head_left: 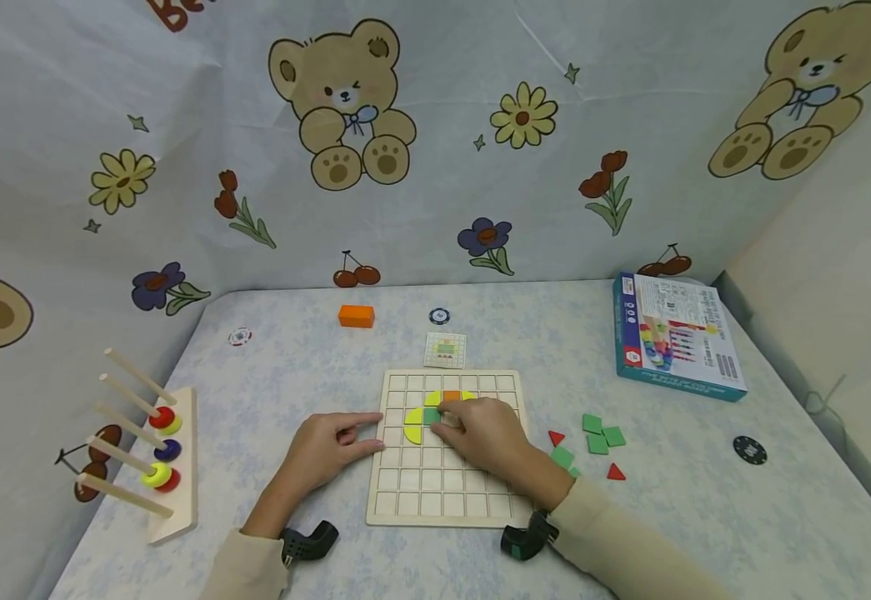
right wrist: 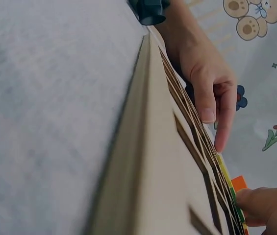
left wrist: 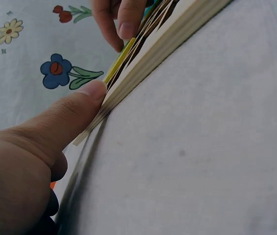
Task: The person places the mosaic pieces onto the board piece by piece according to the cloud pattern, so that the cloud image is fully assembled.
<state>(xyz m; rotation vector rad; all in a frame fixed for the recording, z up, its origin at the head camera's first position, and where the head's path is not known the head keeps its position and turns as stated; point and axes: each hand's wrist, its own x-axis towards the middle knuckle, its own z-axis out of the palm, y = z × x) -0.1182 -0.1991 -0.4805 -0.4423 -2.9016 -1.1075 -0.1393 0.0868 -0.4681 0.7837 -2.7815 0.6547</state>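
The worktop (head_left: 315, 350), covered in a pale patterned cloth, carries everything, with a bear-and-flower backdrop (head_left: 435, 142) behind it. Beyond the right hand's fingers, far off toward the back right corner, lies a blue game box (head_left: 675, 337). Well to the outside of the left hand's fingers stands a wooden peg rack (head_left: 172, 467) with coloured rings on its rods.

The wooden grid board (head_left: 446, 483) lies flat under and between both hands. The left hand (head_left: 326, 450) rests on the worktop at the board's left edge, its fingers (head_left: 363, 418) straight and relaxed, the tips touching the rim; the left wrist view shows the thumb pressed against the board's side. The right hand (head_left: 483, 433) lies on the board, its fingers (head_left: 450, 417) bent down onto the coloured pieces; whether they pinch one cannot be told.

Right at those fingertips sit yellow curved tiles (head_left: 414, 425), a green tile (head_left: 431, 416) and an orange tile (head_left: 452, 397), all in the board's upper middle cells.

Past the fingers, just behind the board, lies a small pattern card (head_left: 446, 350), and farther back an orange block (head_left: 356, 316). Beside the right wrist, off the board, are loose green squares (head_left: 602, 435) and red triangles (head_left: 557, 437). Poker chips (head_left: 749, 450) lie scattered well away.
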